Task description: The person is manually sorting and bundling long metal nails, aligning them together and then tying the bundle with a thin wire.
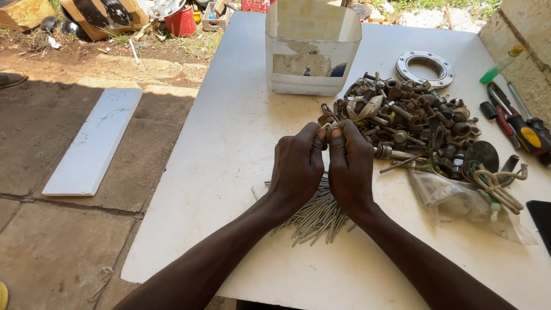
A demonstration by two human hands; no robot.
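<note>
My left hand (297,166) and my right hand (350,165) meet at the middle of the white table (229,149), fingertips pinched together on a small metal piece (325,121), a bolt or nut; its exact shape is hidden by the fingers. Under my wrists lies a heap of thin grey nails (318,215). Just beyond and right of my hands spreads a pile of rusty bolts, nuts and washers (413,123).
A cut-open white plastic container (310,49) stands at the back. A metal flange ring (425,68), pliers and screwdrivers (519,123) and a green bottle (498,66) lie at the right. A clear plastic bag with tan wire (476,192) sits near my right forearm. A white board (94,140) lies on the ground left.
</note>
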